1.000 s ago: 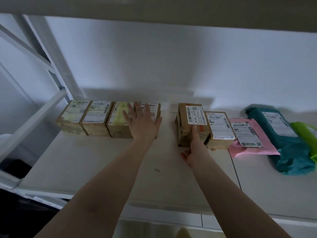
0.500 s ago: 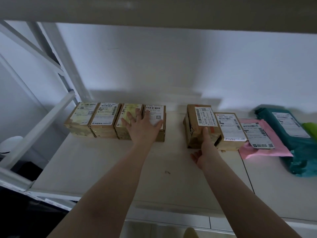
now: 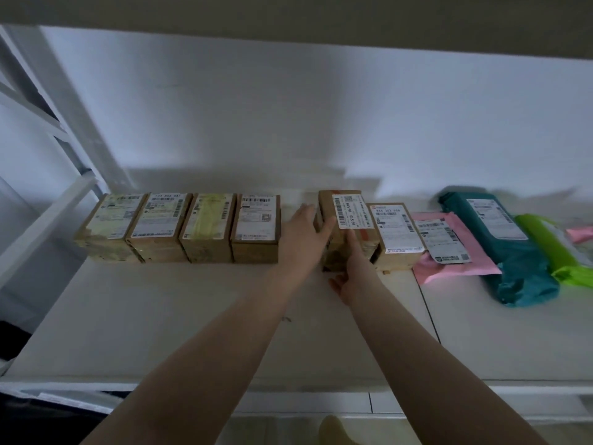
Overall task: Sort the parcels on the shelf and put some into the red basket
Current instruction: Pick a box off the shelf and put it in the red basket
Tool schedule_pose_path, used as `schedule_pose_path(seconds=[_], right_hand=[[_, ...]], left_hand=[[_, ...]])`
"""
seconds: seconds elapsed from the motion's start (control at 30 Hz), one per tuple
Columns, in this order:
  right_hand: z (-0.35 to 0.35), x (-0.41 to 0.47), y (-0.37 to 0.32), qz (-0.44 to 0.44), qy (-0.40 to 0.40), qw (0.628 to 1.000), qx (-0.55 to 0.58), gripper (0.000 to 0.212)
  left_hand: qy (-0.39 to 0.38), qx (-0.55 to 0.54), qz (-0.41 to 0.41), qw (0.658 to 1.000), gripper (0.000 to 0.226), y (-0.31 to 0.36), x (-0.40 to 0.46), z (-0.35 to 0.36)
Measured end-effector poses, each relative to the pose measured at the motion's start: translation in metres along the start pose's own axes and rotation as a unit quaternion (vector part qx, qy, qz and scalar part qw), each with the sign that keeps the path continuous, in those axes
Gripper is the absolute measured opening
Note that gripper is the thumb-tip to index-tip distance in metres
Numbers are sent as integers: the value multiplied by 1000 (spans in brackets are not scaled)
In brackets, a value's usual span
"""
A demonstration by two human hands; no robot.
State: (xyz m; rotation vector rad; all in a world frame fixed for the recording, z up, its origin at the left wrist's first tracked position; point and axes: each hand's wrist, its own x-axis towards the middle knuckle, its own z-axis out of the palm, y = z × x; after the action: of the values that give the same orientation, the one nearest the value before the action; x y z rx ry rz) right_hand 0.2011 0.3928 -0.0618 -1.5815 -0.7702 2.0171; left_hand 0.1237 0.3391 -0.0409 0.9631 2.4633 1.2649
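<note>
The left hand (image 3: 303,234) covers the left side of the tilted box (image 3: 348,226), and its fingertips vanish behind it; the right hand (image 3: 353,271) hides the box's near face, so the grip underneath cannot be told; label print on the four boxes (image 3: 179,228) in the row is too blurred to read; the green bag (image 3: 558,252) and a pink scrap (image 3: 582,234) are cut off by the right edge; a pale shape (image 3: 333,431) is cropped by the bottom edge.
</note>
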Motion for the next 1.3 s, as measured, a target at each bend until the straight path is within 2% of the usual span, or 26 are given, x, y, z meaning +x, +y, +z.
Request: schedule_pose_path(seconds=[0.1,0.17,0.3,0.4,0.47,0.57,0.7,0.77,0.93,1.13,1.3], right_hand=[[-4,6,4,-7,-24,1000,11,96],[-7,7,5,-7,-33,999,17,95],[-11,4,5,-11,-62,998,30,79],[-17,-8,5,-12,-129,991,35,62],[-23,-19,4,-18,-161,987,13,61],[-37,-41,-14,-48,-156,986,-22,62],[-56,-65,-37,-105,-184,975,-65,86],[-60,-73,-45,-106,-221,967,-67,89],[-63,-81,-56,-83,-290,953,-26,81],[-83,-87,-54,-59,-331,940,-54,70],[-102,-92,-43,-92,-360,928,15,44]], left_hand=[[-72,-134,-103,983,45,11,-3,21],[-82,-176,-140,971,41,11,-4,28],[-60,-200,-149,967,34,12,-10,30],[-32,-222,-149,963,31,13,-15,23],[-24,-238,-136,961,30,15,-17,10],[-25,-260,-89,961,28,20,-21,-27],[-59,-284,-27,957,31,21,-31,-82],[-76,-261,-2,962,32,20,-34,-99],[-128,-227,46,964,32,25,-46,-114],[-153,-134,106,973,37,38,-59,-133],[-151,-158,105,970,35,43,-73,-131]])
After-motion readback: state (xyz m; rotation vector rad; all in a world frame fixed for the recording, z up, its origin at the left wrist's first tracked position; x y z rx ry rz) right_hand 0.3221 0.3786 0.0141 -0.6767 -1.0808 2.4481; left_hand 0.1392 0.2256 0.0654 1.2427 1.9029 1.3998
